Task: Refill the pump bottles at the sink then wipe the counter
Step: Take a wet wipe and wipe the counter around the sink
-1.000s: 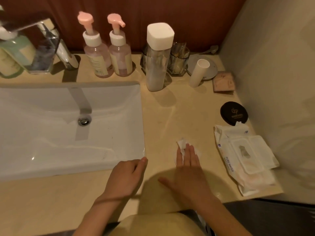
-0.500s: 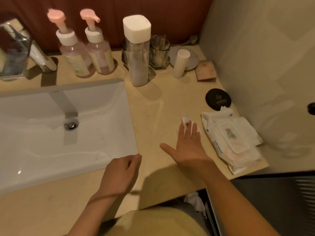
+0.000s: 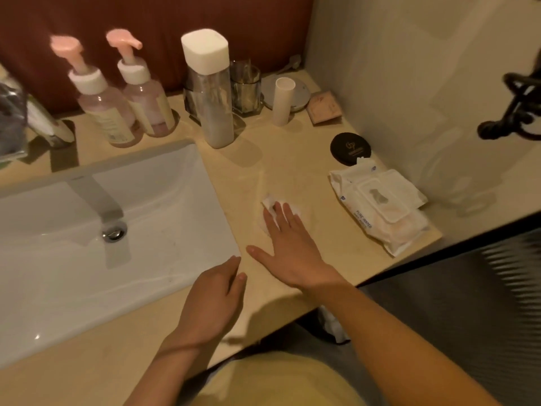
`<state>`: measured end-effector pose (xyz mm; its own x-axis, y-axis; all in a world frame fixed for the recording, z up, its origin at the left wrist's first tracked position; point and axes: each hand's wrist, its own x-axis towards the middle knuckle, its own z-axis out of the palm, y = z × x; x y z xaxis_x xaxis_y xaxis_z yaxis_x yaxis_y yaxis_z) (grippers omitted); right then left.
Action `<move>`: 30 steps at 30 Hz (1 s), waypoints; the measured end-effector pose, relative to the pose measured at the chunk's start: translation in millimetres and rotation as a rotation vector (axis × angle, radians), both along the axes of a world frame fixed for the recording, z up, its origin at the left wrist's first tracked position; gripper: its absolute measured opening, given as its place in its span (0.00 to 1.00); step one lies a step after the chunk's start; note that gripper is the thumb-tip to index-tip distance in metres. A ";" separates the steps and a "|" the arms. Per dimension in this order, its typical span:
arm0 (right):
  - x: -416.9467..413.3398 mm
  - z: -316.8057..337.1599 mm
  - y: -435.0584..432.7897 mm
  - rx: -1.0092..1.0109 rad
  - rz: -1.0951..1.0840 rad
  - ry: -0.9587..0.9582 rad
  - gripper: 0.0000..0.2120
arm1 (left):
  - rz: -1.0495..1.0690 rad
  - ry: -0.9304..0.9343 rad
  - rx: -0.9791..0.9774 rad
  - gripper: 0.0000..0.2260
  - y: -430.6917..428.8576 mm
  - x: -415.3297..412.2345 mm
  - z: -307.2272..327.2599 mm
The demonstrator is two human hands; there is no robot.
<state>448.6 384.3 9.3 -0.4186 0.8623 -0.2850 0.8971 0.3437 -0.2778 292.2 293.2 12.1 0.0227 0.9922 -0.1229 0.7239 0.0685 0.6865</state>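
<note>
My left hand (image 3: 213, 297) rests near me at the sink's front corner, fingers loosely curled and holding nothing. My right hand (image 3: 288, 244) lies flat just past it, at about one o'clock, fingers spread and pressing a small white wipe (image 3: 270, 202) onto the table (image 3: 292, 168); only its far edge shows beyond my fingertips. The wipe looks thin, limp and damp, so I judge it will bunch or slip out unless I keep my palm flat on it; there is no need to pinch it. The table is smooth, pale stone with a faint wet sheen around my hand, so it should glide easily. At three o'clock from that hand lies the wipes pack (image 3: 380, 206), lid open, soft and light, with a black round compact (image 3: 350, 148) beyond it. The sink (image 3: 175, 200) fills the nine o'clock side. Farthest off, at eleven o'clock against the dark red wall, stand the two pump bottles (image 3: 105, 112), pink liquid inside, likely slick plastic, best taken round the body. A tall white-capped bottle (image 3: 212, 92) stands at twelve.
</note>
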 end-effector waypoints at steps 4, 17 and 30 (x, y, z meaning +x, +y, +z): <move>3.2 -5.8 -58.9 0.029 0.049 0.017 0.42 | -0.027 -0.028 -0.017 0.13 -1.7 -5.4 0.3; 95.4 1.0 -81.7 0.027 -0.233 -0.082 0.35 | -0.109 0.012 -0.136 0.20 -3.3 -21.9 -1.6; 29.7 -11.0 -61.1 0.061 -0.415 -0.025 0.39 | -0.079 -0.081 -0.090 0.19 -21.6 -58.3 0.1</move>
<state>478.3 323.2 -1.7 -0.0257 0.9719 -0.2339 0.9691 -0.0332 -0.2446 233.9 271.6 12.2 0.1138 0.9720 -0.2055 0.6722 0.0770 0.7364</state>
